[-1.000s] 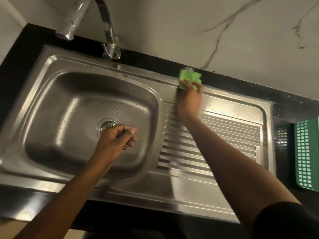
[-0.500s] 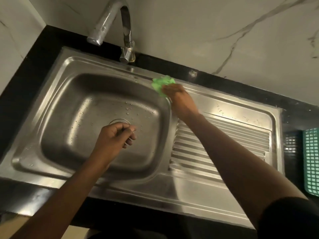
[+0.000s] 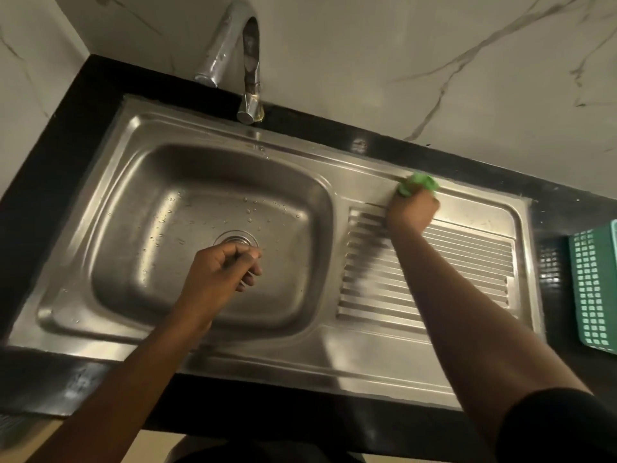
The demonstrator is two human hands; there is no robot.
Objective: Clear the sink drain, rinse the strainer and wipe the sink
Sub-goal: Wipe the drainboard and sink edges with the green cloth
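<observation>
A stainless steel sink (image 3: 133, 168) with a basin on the left and a ribbed drainboard (image 3: 467, 262) on the right fills the view. My right hand (image 3: 412, 212) presses a crumpled green cloth (image 3: 419, 183) against the flat back strip above the ribs. Over the basin hovers my left hand (image 3: 223, 269), fingers loosely curled with nothing visible in them. The round metal drain strainer (image 3: 235, 238) sits in the basin floor, partly hidden by that hand. Water drops dot the basin.
A chrome tap (image 3: 233, 58) curves over the basin from the back edge. Black countertop (image 3: 53, 155) frames the sink, with marble wall behind. A green plastic basket (image 3: 594, 289) stands on the counter at the far right.
My right hand has swept the green cloth rightward from the basin's back right corner to the strip above the drainboard. My left hand has stayed over the drain.
</observation>
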